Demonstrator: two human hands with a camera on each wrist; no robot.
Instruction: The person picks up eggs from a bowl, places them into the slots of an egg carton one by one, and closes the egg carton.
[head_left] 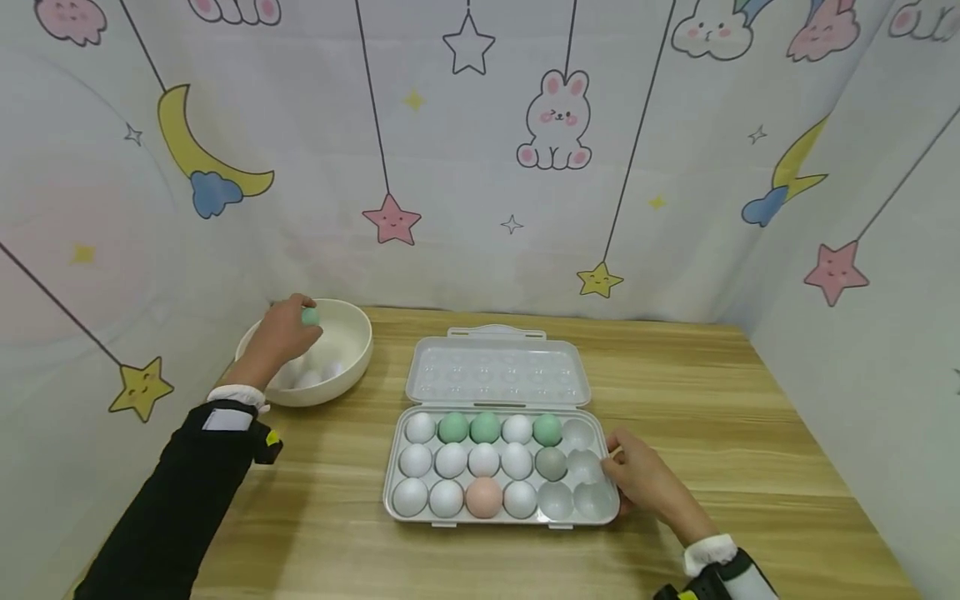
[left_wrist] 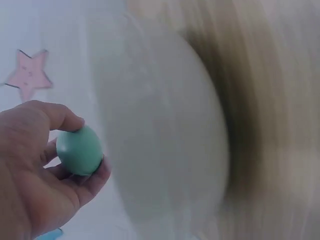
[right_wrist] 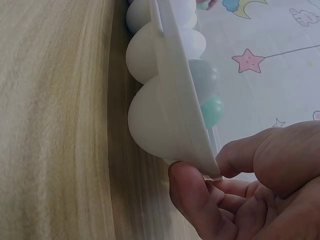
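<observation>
In the head view my left hand (head_left: 281, 337) is over the cream bowl (head_left: 358, 358), holding a green egg (head_left: 310, 317). Thumb and fingers pinch this egg (left_wrist: 80, 150) by its sides in the left wrist view. White rounded shapes, probably eggs, lie inside the bowl, partly hidden by the hand. My right hand (head_left: 648, 479) grips the right end of the egg carton (head_left: 389, 467), thumb and finger on opposite sides of its rim (right_wrist: 187, 95). White, green, grey-green and pink eggs sit in its cups; bare plastic cups (head_left: 592, 500) show at the right end.
The carton's clear lid (head_left: 498, 371) lies folded back behind it. Both stand on a wood-grain table (head_left: 697, 375). A white cloth (head_left: 480, 267) with cartoon prints hangs at the back and sides, close behind the bowl.
</observation>
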